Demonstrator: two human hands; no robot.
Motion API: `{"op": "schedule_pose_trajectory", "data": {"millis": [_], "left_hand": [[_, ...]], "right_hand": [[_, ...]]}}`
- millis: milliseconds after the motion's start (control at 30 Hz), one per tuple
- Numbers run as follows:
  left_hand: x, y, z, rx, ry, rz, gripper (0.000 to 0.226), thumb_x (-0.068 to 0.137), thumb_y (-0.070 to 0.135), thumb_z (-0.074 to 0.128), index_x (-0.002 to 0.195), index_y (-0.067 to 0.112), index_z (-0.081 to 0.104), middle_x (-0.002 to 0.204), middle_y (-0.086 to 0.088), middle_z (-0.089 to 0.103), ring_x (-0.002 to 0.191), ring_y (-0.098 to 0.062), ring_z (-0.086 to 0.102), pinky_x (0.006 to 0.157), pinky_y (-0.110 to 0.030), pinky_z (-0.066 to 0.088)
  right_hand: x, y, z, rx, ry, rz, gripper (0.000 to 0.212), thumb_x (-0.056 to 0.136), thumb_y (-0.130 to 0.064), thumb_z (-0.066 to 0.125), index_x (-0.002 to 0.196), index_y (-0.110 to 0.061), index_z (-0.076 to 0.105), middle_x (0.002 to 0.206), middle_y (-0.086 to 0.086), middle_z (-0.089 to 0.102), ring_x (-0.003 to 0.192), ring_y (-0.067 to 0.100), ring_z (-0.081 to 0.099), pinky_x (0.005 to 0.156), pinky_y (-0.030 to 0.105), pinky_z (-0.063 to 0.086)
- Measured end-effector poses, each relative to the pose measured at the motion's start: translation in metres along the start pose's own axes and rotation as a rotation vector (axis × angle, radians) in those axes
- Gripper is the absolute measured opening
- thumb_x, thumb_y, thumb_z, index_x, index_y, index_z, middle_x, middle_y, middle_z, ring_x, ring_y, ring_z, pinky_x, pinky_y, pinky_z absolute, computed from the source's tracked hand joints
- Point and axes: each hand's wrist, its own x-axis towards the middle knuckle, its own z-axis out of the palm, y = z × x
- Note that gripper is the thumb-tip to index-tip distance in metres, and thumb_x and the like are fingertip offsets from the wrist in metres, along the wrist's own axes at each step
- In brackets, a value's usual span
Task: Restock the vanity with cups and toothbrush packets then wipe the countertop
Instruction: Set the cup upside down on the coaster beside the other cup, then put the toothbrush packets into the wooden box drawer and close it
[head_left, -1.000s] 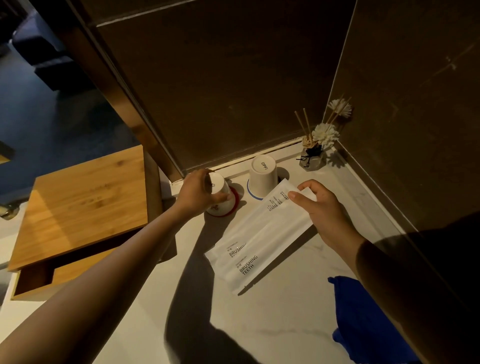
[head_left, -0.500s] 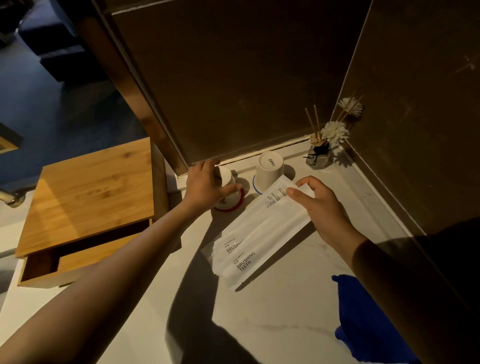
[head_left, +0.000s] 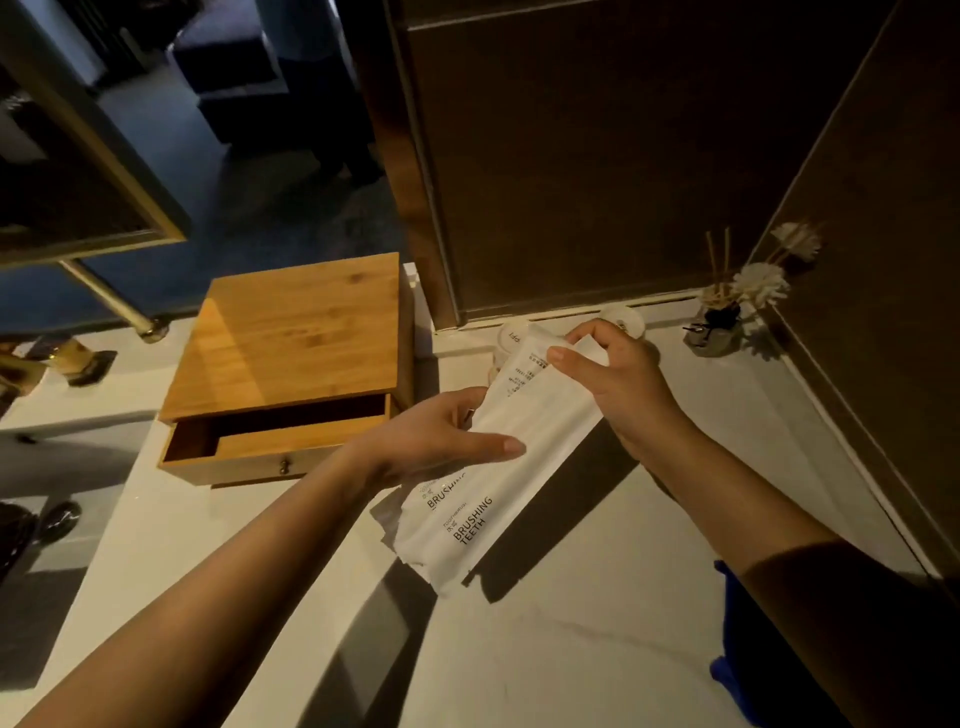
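A: Head view first; what stands around the hands?

B: A pale marbled desk (head_left: 597, 649) set in a dark-walled corner; at its left, a wooden box (head_left: 291, 343) with its drawer (head_left: 291, 441) pulled partly out; in the far right corner, a reed diffuser (head_left: 719, 322) with white flowers; at the lower right edge, a blue cloth (head_left: 727, 665), partly cut off by the right forearm.

A: Anything in the way?

B: The packets and the right hand cover much of the two white cups (head_left: 514, 335) standing upside down against the back wall; only the top of each shows, one left of the right hand, the other just behind it.

A: And the packets?

B: The toothbrush packets (head_left: 498, 467), white and printed "BRUSHING TEETH", are held slanted above the desk, their lower end nearest the camera, a hard shadow beneath them; they overlap, at least two.

A: The grip on each side?

B: The left hand (head_left: 441, 441) takes them at the middle of the left edge; thumb laid flat across the top, fingers hidden under; the right hand (head_left: 618, 379) pinches the far upper end between thumb and curled fingers; both grips are closed on the packets.

A: Packets against the box?

B: Just right of the open drawer, apart from it.
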Motion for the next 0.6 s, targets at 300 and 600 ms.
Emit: {"op": "schedule_pose_trajectory", "data": {"millis": [300, 600], "left_hand": [[-0.084, -0.035, -0.031, -0.22, 0.15, -0.005, 0.03, 0.079, 0.009, 0.063, 0.108, 0.015, 0.059, 0.101, -0.002, 0.072, 0.094, -0.022, 0.068, 0.074, -0.031, 0.056], [-0.176, -0.101, -0.066, -0.341, 0.506, -0.006, 0.045, 0.066, 0.03, 0.075, 0.107, 0.021, 0.059, 0.096, -0.003, 0.074, 0.086, -0.024, 0.071, 0.064, -0.031, 0.057]], "right_hand": [[-0.002, -0.01, 0.098, -0.133, -0.086, 0.027, 0.014, 0.086, -0.032, 0.06, 0.096, -0.023, 0.055, 0.085, -0.009, 0.057, 0.077, 0.007, 0.06, 0.054, 0.02, 0.049], [-0.01, -0.009, 0.191, -0.166, -0.297, 0.103, 0.031, 0.096, -0.043, 0.034, 0.093, -0.022, 0.058, 0.091, -0.001, 0.062, 0.08, 0.013, 0.058, 0.069, 0.024, 0.047]]}}
